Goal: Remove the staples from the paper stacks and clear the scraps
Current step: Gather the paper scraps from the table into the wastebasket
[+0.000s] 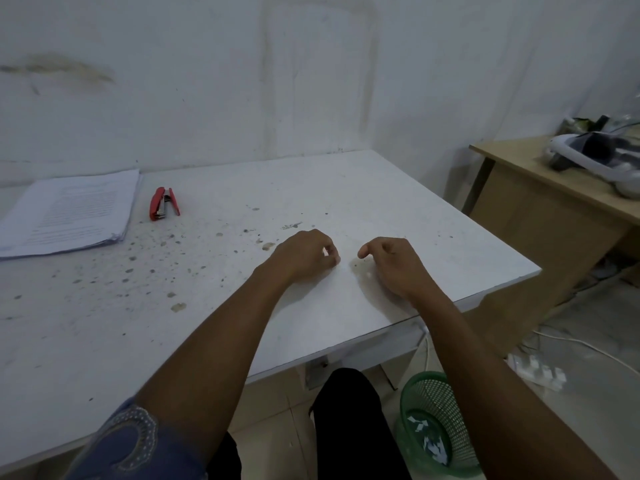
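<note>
Both hands sit near the centre of the frame on the white table [398, 188], close together but not touching. The left hand [304, 254] has its fingers curled in, and a small white scrap [325, 251] shows pinched between thumb and fingertips. The right hand [391, 265] rests knuckles-up with its fingers bent down toward the tabletop and its thumb pointing at the left hand; whether anything lies under those fingers cannot be told. The paper stack [69, 213] lies flat at the left edge of the frame, well apart from the hands, printed side up (the text is too blurred to read). Just right of it lies a red stapler [164, 203]. In the lower right, on the floor beside the table, stands a green mesh bin [446, 393] with white scraps [429, 441] inside.
</note>
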`<action>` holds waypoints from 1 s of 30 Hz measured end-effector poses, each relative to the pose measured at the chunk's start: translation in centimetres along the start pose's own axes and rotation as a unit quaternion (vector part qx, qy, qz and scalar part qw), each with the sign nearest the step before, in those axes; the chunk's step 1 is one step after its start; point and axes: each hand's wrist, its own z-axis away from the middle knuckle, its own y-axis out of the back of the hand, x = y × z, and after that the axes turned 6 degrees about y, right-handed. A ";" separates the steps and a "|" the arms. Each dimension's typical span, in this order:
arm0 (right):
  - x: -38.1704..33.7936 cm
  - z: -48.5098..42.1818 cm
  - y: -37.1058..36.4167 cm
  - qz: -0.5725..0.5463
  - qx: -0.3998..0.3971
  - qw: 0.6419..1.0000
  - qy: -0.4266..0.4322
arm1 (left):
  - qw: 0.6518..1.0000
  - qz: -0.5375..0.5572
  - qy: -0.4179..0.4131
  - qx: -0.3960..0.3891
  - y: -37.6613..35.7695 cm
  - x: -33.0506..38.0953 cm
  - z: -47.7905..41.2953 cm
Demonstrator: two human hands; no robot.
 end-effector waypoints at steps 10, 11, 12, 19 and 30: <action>0.7 0.0 1.1 0.103 -0.086 0.990 0.039 | 0.989 -0.067 -0.111 -0.075 2.1 -0.5 -1.2; 0.6 0.2 1.5 0.098 -0.102 0.989 0.041 | 0.989 -0.065 -0.106 -0.084 2.1 -0.6 -1.4; 0.4 0.2 1.9 0.096 -0.117 0.988 0.038 | 0.989 -0.059 -0.103 -0.091 2.2 -0.7 -1.5; 1.0 0.3 1.6 0.073 -0.091 0.992 0.047 | 0.989 -0.046 -0.104 -0.099 2.0 -1.0 -1.6; 1.2 0.3 1.9 0.030 -0.100 0.994 0.045 | 0.961 -0.183 -0.199 -0.062 2.6 0.6 -1.1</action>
